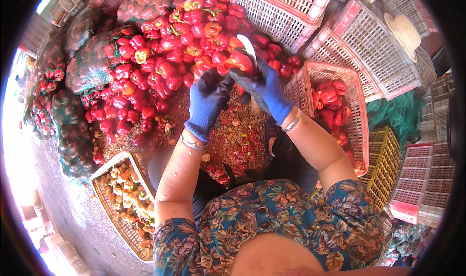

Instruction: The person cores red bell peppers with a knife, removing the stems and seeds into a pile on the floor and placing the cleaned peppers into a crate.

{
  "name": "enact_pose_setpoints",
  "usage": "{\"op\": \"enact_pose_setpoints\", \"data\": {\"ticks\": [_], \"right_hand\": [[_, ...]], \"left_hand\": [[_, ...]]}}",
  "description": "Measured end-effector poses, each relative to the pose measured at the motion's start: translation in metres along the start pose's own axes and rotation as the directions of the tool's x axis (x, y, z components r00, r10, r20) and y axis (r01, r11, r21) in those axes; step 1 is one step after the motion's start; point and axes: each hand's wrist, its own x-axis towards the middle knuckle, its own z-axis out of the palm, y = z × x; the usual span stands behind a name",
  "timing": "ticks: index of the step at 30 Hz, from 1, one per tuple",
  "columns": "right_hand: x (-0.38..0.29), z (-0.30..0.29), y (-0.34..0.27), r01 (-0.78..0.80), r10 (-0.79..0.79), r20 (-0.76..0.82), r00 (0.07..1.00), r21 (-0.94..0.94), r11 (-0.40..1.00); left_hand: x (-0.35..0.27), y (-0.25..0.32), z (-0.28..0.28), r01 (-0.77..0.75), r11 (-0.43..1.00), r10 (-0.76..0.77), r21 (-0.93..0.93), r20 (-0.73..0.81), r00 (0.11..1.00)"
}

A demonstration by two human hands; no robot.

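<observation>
Both my hands wear blue knit gloves with dark palms and are raised close together over the near edge of a heap of red bell peppers (167, 42). My right hand (260, 88) grips a knife, whose pale curved blade (247, 46) points up and away; its handle is hidden in the glove. An orange-red bell pepper (239, 62) shows just beyond my fingers, by the blade; whether I hold it is unclear. My left hand (211, 97) has its fingers bent, their tips near my right hand; whether something small lies between them cannot be told.
A crate of pepper cores and stems (127, 196) stands at lower left. At right a pink plastic crate (358, 130) holds red peppers. Filled mesh sacks (93, 62) lie at left. Stacked crates (276, 21) rise behind; a yellow crate (382, 166) stands at right. Scraps and seeds (240, 137) cover the floor.
</observation>
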Motion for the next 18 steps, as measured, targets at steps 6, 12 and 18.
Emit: {"op": "enact_pose_setpoints", "data": {"ticks": [6, 12, 18], "right_hand": [[0.002, 0.001, 0.011, -0.122, 0.126, -0.025, 0.992, 0.120, 0.985], [0.003, -0.015, 0.002, -0.344, 0.363, -0.076, 0.929, 0.194, 0.919], [0.008, -0.027, -0.008, -0.235, 0.270, -0.150, 0.951, 0.218, 0.947]], "left_hand": [[-0.001, -0.015, 0.000, -0.431, 0.680, 0.432, 0.593, 0.151, 0.889], [-0.023, -0.004, 0.013, -0.464, 0.681, 0.457, 0.567, 0.166, 0.874], [-0.077, 0.044, -0.028, -0.354, 0.928, 0.371, 0.116, -0.188, 0.910]]}}
